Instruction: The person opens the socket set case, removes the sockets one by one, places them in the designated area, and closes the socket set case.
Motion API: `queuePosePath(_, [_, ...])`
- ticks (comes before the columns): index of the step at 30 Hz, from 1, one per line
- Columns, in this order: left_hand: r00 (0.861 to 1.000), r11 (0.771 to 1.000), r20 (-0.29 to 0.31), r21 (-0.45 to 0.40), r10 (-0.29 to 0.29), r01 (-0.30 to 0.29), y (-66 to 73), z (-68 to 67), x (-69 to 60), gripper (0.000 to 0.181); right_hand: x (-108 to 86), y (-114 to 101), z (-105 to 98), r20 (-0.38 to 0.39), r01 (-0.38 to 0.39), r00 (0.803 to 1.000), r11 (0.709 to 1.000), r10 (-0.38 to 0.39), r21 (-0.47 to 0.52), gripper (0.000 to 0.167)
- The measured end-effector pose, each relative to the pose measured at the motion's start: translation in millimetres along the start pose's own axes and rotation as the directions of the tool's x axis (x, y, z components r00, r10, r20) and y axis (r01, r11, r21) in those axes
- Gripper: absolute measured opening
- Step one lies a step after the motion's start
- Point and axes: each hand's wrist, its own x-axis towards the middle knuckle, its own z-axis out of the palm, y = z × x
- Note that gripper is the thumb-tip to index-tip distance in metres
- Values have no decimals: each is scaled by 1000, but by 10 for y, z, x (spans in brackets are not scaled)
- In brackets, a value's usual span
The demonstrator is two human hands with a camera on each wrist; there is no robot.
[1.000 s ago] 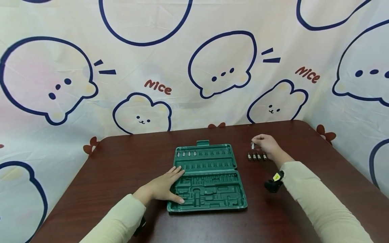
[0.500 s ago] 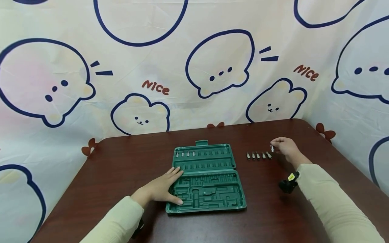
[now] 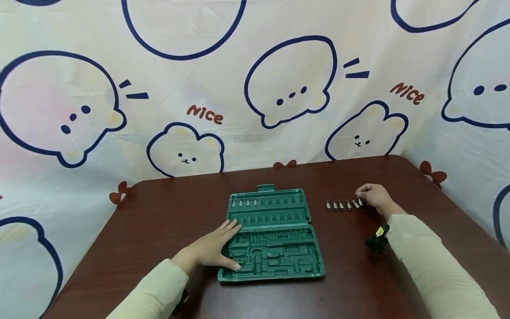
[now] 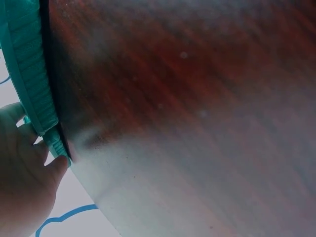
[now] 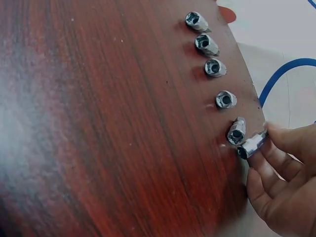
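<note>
An open green plastic tool case (image 3: 272,277) lies on the table, with several small metal bit sockets (image 3: 248,202) standing in the upper row of its lid. My left hand (image 3: 211,246) rests on the case's left edge, fingers spread; in the left wrist view its fingertips touch the green rim. To the right of the case, several more bit sockets (image 5: 226,99) are lined up on the table. At the right end of this line, my right hand (image 3: 374,196) pinches one silver bit socket (image 5: 253,144) between thumb and fingers, tilted and close beside its neighbour.
The case sits on a dark brown wooden table (image 3: 179,199). Its moulded lower half (image 3: 275,252) shows tool-shaped recesses. A white cartoon-printed cloth (image 3: 239,88) hangs behind the table and along its sides.
My right hand has moved right, past the row, then slightly down to its right end, holding a bit socket. More of the row shows now. My left hand stays on the case.
</note>
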Motion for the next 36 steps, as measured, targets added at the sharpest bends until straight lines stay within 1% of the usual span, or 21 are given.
queuePosePath(3, [1000,1000,-2,7,-5,5,-3,12,4,100,15,9,-8,9,6,1000,998,-6,-60,23])
queuePosePath(7, [1000,1000,-5,7,-7,7,-3,10,6,101,20,5,-16,-2,18,1000,992,-19,-127,21])
queuePosePath(12, [1000,1000,-8,4,-1,1,7,-2,6,101,16,-3,-14,-18,28,999,982,-32,-187,21])
queuePosePath(16, [1000,1000,-7,7,-2,2,13,-4,7,100,32,8,-5,-22,38,999,976,-43,-214,20])
queuePosePath(22, [1000,1000,0,10,-6,6,18,-6,0,99,55,27,13,-33,56,997,974,-65,-218,19])
queuePosePath(27, [1000,1000,-2,12,-5,5,21,-14,-7,98,46,14,21,-44,47,997,976,-57,-213,18])
queuePosePath(36, [1000,1000,-2,20,-6,6,10,5,-1,99,29,-7,12,-36,41,998,979,-49,-197,18])
